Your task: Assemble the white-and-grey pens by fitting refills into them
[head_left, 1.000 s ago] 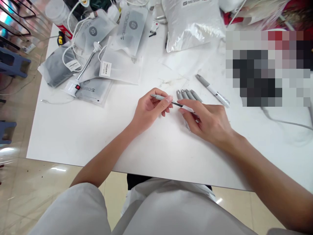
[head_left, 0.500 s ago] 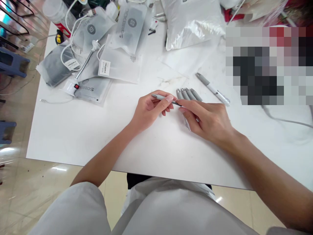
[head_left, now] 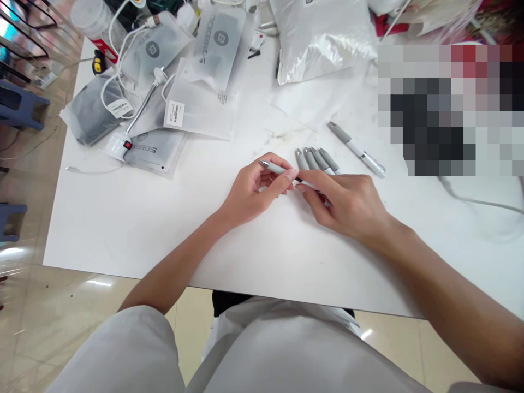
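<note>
A grey and white pen (head_left: 273, 167) lies between my two hands above the table, its tapered end pointing up and left. My left hand (head_left: 257, 188) closes on the grey section, thumb on top. Close beside it, my right hand (head_left: 347, 202) pinches the other section, which is partly hidden under its fingers. A dark stretch shows where the sections come together; whether they are fully joined I cannot tell. Just beyond my right hand lies a row of several grey pens (head_left: 311, 158), their lower ends covered. Farther right, one more pen (head_left: 356, 148) lies slanted on the table.
Frosted pouches (head_left: 204, 109) are heaped at the back left of the white table (head_left: 172, 245), with a white cable and a gooseneck lamp (head_left: 143, 109) on them. A big white plastic bag (head_left: 323, 41) stands at the back. A pixelated patch covers the right rear.
The pen section in my right hand has swung up into line with the section in my left hand. My left hand has shifted slightly right and nearer me.
</note>
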Action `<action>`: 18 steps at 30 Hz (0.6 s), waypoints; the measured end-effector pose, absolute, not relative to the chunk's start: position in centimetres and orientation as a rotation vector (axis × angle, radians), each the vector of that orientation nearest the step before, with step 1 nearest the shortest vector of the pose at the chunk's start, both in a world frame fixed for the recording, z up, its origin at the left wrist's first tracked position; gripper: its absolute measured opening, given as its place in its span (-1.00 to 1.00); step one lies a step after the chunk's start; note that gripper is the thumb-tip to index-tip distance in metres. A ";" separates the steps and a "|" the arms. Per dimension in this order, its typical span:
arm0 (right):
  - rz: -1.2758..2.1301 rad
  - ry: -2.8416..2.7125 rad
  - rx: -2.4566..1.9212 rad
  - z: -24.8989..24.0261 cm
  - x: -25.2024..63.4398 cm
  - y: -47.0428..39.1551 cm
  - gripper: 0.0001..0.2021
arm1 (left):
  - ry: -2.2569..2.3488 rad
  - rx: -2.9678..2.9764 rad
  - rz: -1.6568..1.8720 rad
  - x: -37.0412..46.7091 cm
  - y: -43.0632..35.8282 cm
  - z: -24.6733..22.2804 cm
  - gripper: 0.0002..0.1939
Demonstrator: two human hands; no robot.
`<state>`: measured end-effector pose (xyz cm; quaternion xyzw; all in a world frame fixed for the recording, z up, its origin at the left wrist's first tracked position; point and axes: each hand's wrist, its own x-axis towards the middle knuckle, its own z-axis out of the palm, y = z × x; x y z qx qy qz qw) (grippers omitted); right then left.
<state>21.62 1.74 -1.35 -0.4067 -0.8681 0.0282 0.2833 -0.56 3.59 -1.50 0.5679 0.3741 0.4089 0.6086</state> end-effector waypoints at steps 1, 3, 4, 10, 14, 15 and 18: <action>0.078 -2.327 -1.091 -1.4 21.6 1.7 -0.76 | 0.863 1.314 0.946 -0.6 3.6 -1.5 -0.67; 0.073 -2.332 -1.098 -1.5 21.7 1.7 -0.77 | 0.865 1.314 0.944 -0.5 3.7 -1.4 -0.67; 0.068 -2.333 -1.101 -1.5 21.7 1.7 -0.77 | 0.866 1.314 0.943 -0.5 3.7 -1.4 -0.66; 0.105 -2.359 -1.190 -1.7 21.7 1.7 -0.71 | 0.863 1.311 0.945 -0.5 3.7 -1.5 -0.64; 0.148 -2.348 -1.198 -1.7 21.7 1.7 -0.70 | 0.867 1.302 0.942 -0.6 3.7 -1.5 -0.63; 0.143 -2.340 -1.182 -1.7 21.7 1.7 -0.71 | 0.871 1.299 0.940 -0.6 3.7 -1.5 -0.63; 0.090 -2.319 -1.117 -1.7 21.7 1.7 -0.76 | 0.872 1.292 0.935 -0.6 3.7 -1.4 -0.62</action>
